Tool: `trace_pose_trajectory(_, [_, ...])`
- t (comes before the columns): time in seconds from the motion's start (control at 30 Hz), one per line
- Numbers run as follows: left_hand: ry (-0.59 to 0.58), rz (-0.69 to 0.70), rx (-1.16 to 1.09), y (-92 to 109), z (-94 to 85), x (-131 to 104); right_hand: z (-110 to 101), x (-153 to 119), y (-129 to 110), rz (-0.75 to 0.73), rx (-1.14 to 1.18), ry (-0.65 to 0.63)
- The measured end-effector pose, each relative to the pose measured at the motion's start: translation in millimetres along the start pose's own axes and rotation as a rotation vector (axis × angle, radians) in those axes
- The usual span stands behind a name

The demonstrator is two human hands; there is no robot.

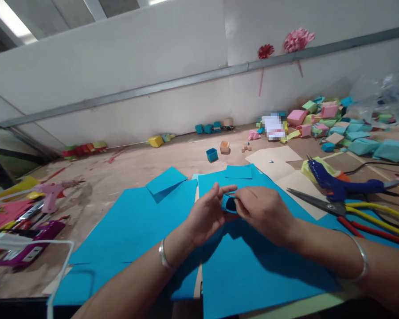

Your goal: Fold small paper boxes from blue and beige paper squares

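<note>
Between my hands is a small blue paper box (228, 203), its dark hollow inside facing partly toward me. My left hand (206, 212) cups it from the left, with the thumb up and the fingers around and beneath it. On the other side my right hand (266, 212) pinches the box's right edge, and its fingertips partly hide that side. Both hands are above large blue paper sheets (252, 274). A smaller blue paper piece (166, 182) lies on the left sheet, and a blue paper strip (239, 172) lies at the far edge of the right one.
Scissors (332, 207) and a blue glue gun (332, 181) lie at right, before a heap of folded paper boxes (359, 133). A blue box (212, 154) and a peach box (224, 147) stand ahead. At left are a pink glue gun (53, 192) and a purple power strip (36, 243) with a white cable.
</note>
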State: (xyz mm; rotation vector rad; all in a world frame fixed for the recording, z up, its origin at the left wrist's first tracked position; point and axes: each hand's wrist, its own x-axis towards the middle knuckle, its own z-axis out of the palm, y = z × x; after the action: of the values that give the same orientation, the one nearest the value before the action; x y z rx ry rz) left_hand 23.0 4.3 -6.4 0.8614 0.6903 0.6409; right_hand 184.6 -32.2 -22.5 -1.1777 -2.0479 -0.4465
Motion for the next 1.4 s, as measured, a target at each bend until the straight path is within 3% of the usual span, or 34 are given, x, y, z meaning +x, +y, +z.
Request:
trace_pose_trajectory(0.1, [0.017,-0.116,-0.061,-3.4,-2.5,4.5,2.0,-0.1,-0.5,0.049,0.096,-0.065])
trace_pose_trajectory(0.3, [-0.052,-0.079,-0.002,-12.0,0.5,2.3,-0.3,0.0,2.0,0.171,0.197,-0.312])
trace_pose_trajectory(0.47, [-0.121,-0.074,-0.014,-13.9,2.0,-2.9,-5.0,3.9,3.7,0.22,0.265,-0.435])
trace_pose_trajectory(0.57, [-0.127,-0.081,-0.027,-14.1,0.9,-2.2,-4.7,7.1,4.3,0.251,0.29,-0.455])
trace_pose_trajectory(0.7, [-0.038,-0.083,-0.068,-12.6,-0.8,2.8,-4.1,10.8,5.0,0.274,0.204,-0.495])
trace_pose_trajectory(0.83, [-0.001,-0.109,-0.062,-11.5,-1.7,6.1,-4.4,11.0,6.7,0.21,0.105,-0.493])
trace_pose_trajectory(1.17, [-0.17,-0.104,-0.02,-14.4,-1.2,-0.5,2.7,4.7,11.3,0.063,0.216,-0.232])
trace_pose_trajectory(1.4, [-0.223,-0.122,0.005,-9.2,-0.2,-0.7,-0.3,7.5,12.7,0.236,0.261,-0.395])
